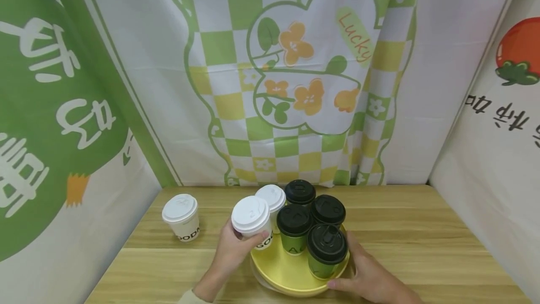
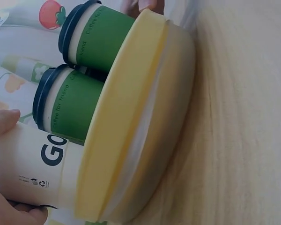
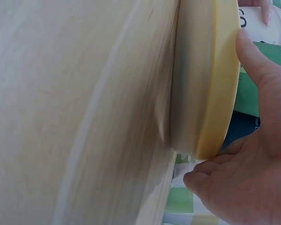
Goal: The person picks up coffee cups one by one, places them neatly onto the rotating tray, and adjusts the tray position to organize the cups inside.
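Observation:
My left hand [image 1: 234,247] grips a white paper cup with a white lid [image 1: 251,215], fingers and thumb around its side, over the left part of a round yellow tray [image 1: 282,273]. In the left wrist view this white cup [image 2: 25,164] overlaps the tray's rim. My right hand [image 1: 364,269] holds the tray's right edge, its thumb on the rim [image 3: 225,93] and its fingers bent around the side. Beside that hand stands a green cup with a black lid [image 1: 326,250]. Several black-lidded green cups [image 1: 294,229] and another white-lidded cup [image 1: 271,197] crowd the tray.
A separate white cup with a white lid [image 1: 181,217] stands on the wooden table [image 1: 422,243], left of the tray. Printed cloth [image 1: 236,97] hangs behind the table and along both sides.

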{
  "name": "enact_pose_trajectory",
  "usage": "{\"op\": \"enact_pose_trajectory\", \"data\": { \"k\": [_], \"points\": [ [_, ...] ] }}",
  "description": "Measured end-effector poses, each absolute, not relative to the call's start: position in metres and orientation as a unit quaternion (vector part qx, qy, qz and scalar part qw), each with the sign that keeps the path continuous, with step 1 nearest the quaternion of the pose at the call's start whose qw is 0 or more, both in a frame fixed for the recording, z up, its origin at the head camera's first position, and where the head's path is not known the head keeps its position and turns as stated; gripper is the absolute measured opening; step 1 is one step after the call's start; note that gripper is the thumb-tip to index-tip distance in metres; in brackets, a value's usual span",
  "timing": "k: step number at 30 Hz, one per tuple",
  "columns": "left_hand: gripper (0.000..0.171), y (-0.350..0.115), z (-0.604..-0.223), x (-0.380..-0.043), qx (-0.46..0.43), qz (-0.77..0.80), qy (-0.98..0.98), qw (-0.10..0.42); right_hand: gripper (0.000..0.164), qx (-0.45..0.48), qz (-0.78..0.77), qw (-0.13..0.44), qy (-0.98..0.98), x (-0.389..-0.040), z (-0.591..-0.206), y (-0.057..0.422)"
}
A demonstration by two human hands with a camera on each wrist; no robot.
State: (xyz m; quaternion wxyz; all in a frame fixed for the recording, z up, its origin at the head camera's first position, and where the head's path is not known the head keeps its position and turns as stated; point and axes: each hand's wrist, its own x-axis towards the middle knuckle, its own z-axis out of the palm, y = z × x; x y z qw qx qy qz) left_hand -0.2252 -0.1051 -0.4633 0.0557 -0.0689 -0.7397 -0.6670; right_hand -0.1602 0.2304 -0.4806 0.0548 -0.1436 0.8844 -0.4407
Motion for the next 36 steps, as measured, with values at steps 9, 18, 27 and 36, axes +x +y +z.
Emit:
{"op": "enact_pose_trajectory", "data": {
  "k": [9, 18, 27, 36],
  "points": [
    [0.093, -0.099, -0.477, -0.224, -0.061, -0.661, -0.746, 0.058, 0.133, -0.134, -0.441, 0.061, 0.885, -0.161, -0.484, 0.231],
    [0.093, -0.096, -0.490, -0.225, -0.063, -0.641, -0.763, 0.055, 0.132, -0.151, -0.443, 0.046, 0.883, -0.162, -0.484, 0.232],
    [0.097, -0.097, -0.495, -0.226, -0.081, -0.629, -0.770, 0.067, 0.132, -0.151, -0.461, 0.063, 0.872, -0.162, -0.484, 0.231],
    [0.102, -0.098, -0.495, -0.223, -0.090, -0.629, -0.770, 0.056, 0.131, -0.144, -0.455, 0.061, 0.876, -0.160, -0.485, 0.229]
  ]
}}
